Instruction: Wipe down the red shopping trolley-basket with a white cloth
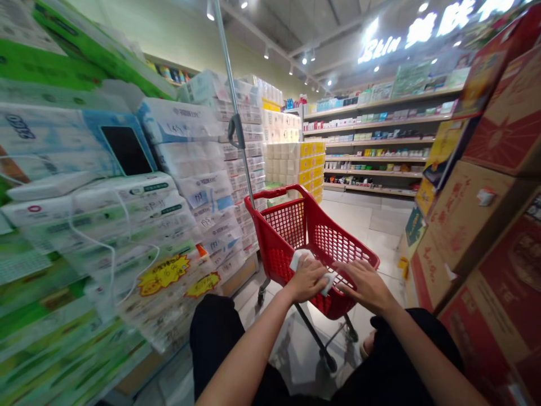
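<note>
A small red shopping cart (291,225) with a mesh basket stands in the aisle in front of me. My left hand (307,279) is closed over a white cloth (298,258) pressed on the cart's near rim. Just to its right, my right hand (366,283) lies on the same rim with its fingers stretched out flat. A metal pole (233,107) rises from the cart's back left corner. My dark-clothed knees show below my arms.
Tall stacks of packaged tissue and paper rolls (127,225) with yellow price tags crowd the left. Red and brown cartons (486,214) are piled on the right. Shelves of small goods (372,146) stand at the aisle's far end, across grey floor tiles (363,220).
</note>
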`<move>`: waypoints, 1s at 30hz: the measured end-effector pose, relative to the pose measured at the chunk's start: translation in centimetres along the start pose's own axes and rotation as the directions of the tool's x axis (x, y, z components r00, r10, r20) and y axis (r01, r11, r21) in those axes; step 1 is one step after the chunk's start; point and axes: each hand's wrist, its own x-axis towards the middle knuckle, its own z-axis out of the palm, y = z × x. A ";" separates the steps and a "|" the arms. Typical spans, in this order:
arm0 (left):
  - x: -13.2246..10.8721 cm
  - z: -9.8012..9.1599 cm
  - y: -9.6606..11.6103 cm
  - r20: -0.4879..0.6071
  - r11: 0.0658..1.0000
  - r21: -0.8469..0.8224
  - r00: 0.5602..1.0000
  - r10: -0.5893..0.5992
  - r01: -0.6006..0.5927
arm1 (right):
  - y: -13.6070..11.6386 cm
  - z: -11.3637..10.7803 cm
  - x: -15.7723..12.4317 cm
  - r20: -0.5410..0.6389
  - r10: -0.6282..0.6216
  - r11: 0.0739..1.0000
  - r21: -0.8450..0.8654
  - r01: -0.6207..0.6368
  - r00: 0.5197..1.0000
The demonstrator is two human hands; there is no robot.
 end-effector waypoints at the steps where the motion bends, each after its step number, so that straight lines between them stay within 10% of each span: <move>1: -0.3 -0.3 -0.5 -0.004 1.000 -0.008 1.000 0.002 -0.002 | 1.2 -0.5 0.1 0.020 -0.030 0.999 -0.031 0.031 0.999; 9: -2.5 -0.9 -2.6 -0.141 0.995 -0.028 0.985 -0.096 0.093 | 4.0 1.0 -0.4 0.143 -0.032 0.991 -0.122 0.050 0.989; 19: -4.2 2.7 3.5 -0.285 0.945 0.164 0.931 -0.229 0.283 | 0.9 3.7 0.3 -0.079 0.031 0.968 -0.247 -0.049 0.996; 30: -0.3 4.6 4.7 -0.250 0.865 0.374 0.935 -0.252 0.333 | -3.1 4.4 1.4 -0.050 -0.005 0.989 -0.149 -0.003 0.999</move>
